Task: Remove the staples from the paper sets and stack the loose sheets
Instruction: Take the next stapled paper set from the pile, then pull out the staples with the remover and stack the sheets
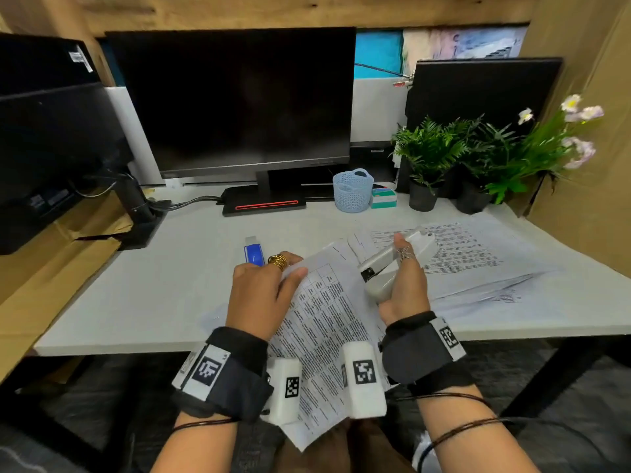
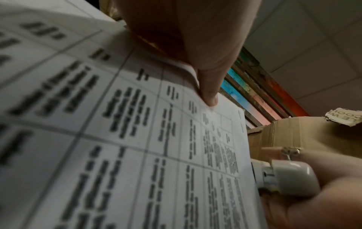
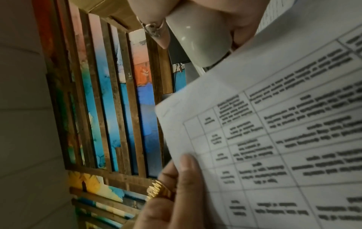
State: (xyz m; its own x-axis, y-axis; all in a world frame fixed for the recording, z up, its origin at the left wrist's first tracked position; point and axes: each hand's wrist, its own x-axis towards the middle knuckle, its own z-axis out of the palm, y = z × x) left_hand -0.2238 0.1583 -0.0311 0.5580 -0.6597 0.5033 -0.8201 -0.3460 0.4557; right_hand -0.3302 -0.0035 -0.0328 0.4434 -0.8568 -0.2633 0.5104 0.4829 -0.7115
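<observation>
Landmark: monitor (image 1: 235, 100), dark, standing at the back of the white desk (image 1: 170, 278). Left of the monitor, a second black screen (image 1: 51, 131) on an arm mount. In front of the monitor and slightly left of its stand, a blue-and-white stapler (image 1: 253, 252) lies flat on the desk. Left hand (image 1: 264, 291), gold ring on one finger, is just in front of that stapler; thumb on top and fingers underneath pinch the upper left edge of a paper set (image 1: 324, 322) printed with a table. The set is held lifted and tilted, its lower end hanging past the front edge of the desk, directly in front of the monitor stand. In the left wrist view the thumb (image 2: 209, 93) presses on the sheet near its top margin. Right hand (image 1: 403, 285), in front of the monitor's right edge, is wrapped around a white staple remover (image 1: 396, 264), silver ring on one finger; the tool's dark nose sits at the upper right corner of the held set. Whether the nose touches a staple cannot be told. Farther right, loose sheets (image 1: 478, 261) lie spread on the desk, partly overlapping. Right of the monitor stand: a light blue mesh basket (image 1: 353, 191), a small teal-and-white box (image 1: 384, 198) beside it, then two potted green plants (image 1: 444, 155), one with pale flowers.
</observation>
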